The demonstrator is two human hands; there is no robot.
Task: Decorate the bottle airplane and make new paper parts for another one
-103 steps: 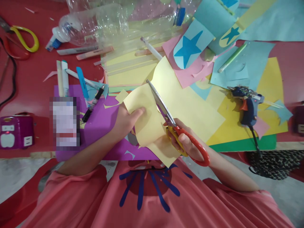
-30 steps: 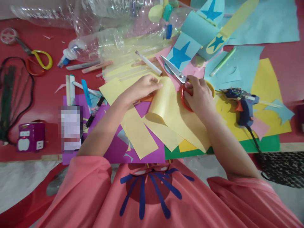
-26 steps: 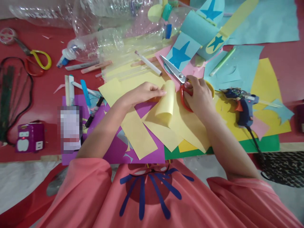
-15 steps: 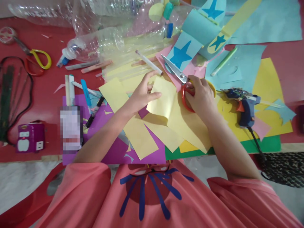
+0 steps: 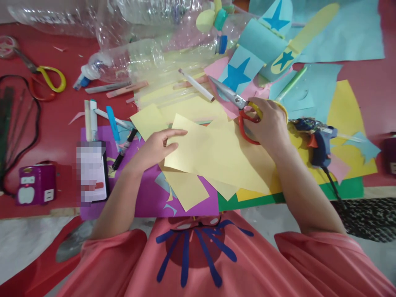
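Your left hand (image 5: pixel 151 150) is nearer, thumb and forefinger parted over the left end of the pale yellow sheet (image 5: pixel 201 152) on the desk (image 5: pixel 66 150), long axis running rightward, while your right hand (image 5: pixel 270 123) has its fingers wrapped around the scissors (image 5: pixel 239 101).

The person before me wears one head camera, which looks forward and steeply down past their own coral shirt (image 5: pixel 260 264) onto the red table (image 5: pixel 52 123). It is near: the bare forearms (image 5: pixel 120 198) come in from below on either side, and the left hand (image 5: pixel 157 146) and right hand (image 5: pixel 269 123) sit mid-view. The top edge crops clear plastic bottles (image 5: pixel 123 62); the bottom edge crops the shirt. Grey floor (image 5: pixel 262 225) shows below the table's near edge.
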